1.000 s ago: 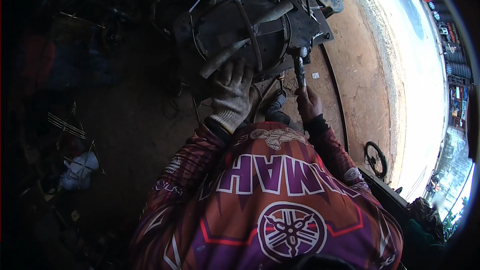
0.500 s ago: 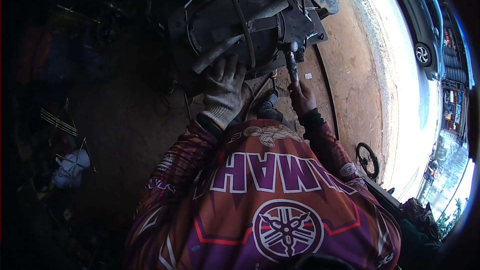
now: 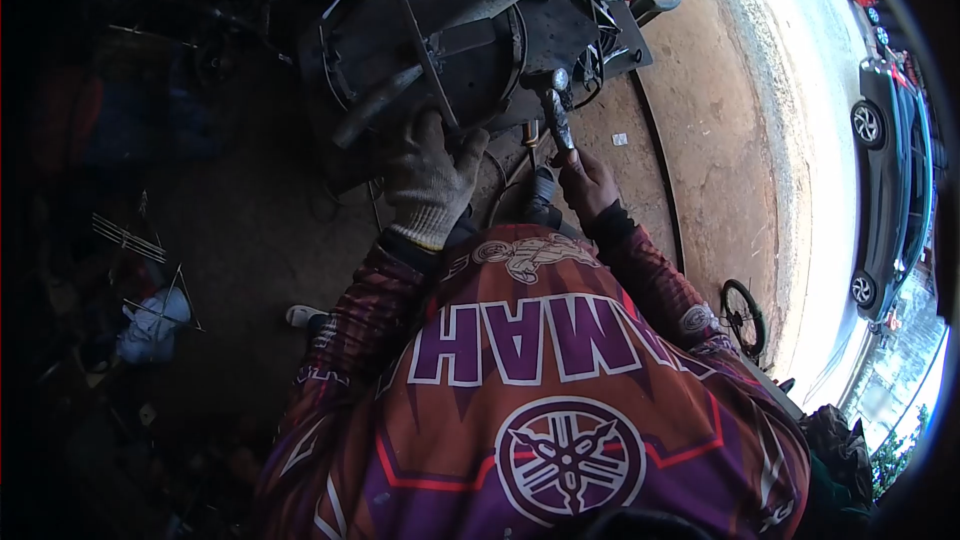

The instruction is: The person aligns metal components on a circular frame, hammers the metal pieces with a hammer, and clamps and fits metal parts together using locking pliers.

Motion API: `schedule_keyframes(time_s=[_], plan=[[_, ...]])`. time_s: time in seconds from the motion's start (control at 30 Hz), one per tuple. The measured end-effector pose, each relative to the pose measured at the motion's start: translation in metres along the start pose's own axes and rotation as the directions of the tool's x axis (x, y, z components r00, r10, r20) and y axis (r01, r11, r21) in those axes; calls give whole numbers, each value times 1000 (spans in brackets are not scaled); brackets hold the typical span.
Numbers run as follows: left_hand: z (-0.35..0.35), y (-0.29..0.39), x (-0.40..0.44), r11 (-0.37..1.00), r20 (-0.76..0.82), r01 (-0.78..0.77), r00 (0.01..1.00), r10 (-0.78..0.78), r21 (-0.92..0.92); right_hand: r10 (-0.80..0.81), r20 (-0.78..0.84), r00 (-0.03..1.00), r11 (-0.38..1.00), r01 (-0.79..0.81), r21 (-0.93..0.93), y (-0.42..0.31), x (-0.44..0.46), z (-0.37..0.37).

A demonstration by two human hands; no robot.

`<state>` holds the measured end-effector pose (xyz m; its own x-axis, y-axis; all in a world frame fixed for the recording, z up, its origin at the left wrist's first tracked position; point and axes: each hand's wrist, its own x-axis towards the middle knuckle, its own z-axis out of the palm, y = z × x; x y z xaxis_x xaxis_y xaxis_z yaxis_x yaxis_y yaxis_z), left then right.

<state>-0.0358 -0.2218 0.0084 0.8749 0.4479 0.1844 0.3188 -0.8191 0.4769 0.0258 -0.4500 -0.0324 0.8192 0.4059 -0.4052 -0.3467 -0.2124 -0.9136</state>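
A dark metal frame [image 3: 440, 50] with a round ring, a flat crossbar and two slanted tube pieces lies at the top centre. At its near edge is my left hand [image 3: 432, 172] in a pale knitted glove, with thumb and fingers apart; its fingertips are partly lost in the dark metal. Bare, my right hand [image 3: 588, 183] is wrapped round the handle of a hammer [image 3: 560, 105], whose head is beside the frame's right corner.
A black cable [image 3: 660, 160] runs over the brown ground on the right. Beyond are a wheel [image 3: 743, 317] and a parked dark car [image 3: 890, 190]. A white bag [image 3: 153, 325] and thin rods [image 3: 128, 237] lie at the left.
The metal frame has shifted left and turned in view, and both hands appear further left. The hammer remains in my right hand. A dark car has moved along the road.
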Motion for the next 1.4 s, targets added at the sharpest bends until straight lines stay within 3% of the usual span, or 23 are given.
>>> schedule_keyframes(time_s=[0.1, 0.27, 0.33, 0.4, 0.43, 0.47, 0.53, 0.6, 0.7, 0.9, 1.0, 1.1, 1.33, 1.4], plan=[[-4, 7, 1, 999, -6, 13, 1000, -12, 44, -53, 21, 998, 999, 53, 0, 19, 4, -28], [-3, 9, -1, 983, -96, 60, 994, -43, 174, -16, 78, 997, 997, 10, 79, 33, 12, -78], [0, 15, -1, 977, -94, 99, 992, -83, 187, -65, 109, 992, 997, 68, -25, 29, 15, -91], [5, 25, 3, 932, -35, 234, 972, -234, 276, -27, 162, 986, 997, 40, -73, 23, 19, -103], [12, 27, 4, 925, -41, 242, 970, -241, 293, -103, 175, 979, 980, 131, -153, 24, 22, -105], [24, 29, 7, 946, -101, 249, 967, -232, 207, -176, 195, 965, 948, 219, -230, 24, 26, -108], [31, 34, 13, 959, -170, 253, 958, -230, 129, -140, 249, 958, 941, 207, -267, 19, 34, -110], [32, 38, 16, 907, -109, 401, 915, -389, 129, -101, 295, 950, 931, 195, -310, 8, 41, -109], [33, 36, 15, 919, -137, 368, 926, -351, 138, -186, 371, 910, 881, 321, -347, -9, 50, -98], [37, 37, 16, 889, -165, 414, 908, -386, 194, -192, 487, 852, 736, 453, -502, -43, 61, -81], [41, 36, 15, 890, -213, 400, 910, -357, 218, -75, 474, 878, 703, 383, -599, -49, 64, -72], [41, 33, 16, 866, -129, 459, 888, -441, 199, -183, 479, 858, 703, 455, -546, -51, 59, -76], [36, 41, 16, 868, -142, 469, 882, -450, 165, -101, 519, 849, 667, 445, -598, -51, 72, -69], [38, 38, 16, 873, -132, 450, 892, -432, 187, -101, 495, 863, 730, 403, -553, -53, 71, -68]])
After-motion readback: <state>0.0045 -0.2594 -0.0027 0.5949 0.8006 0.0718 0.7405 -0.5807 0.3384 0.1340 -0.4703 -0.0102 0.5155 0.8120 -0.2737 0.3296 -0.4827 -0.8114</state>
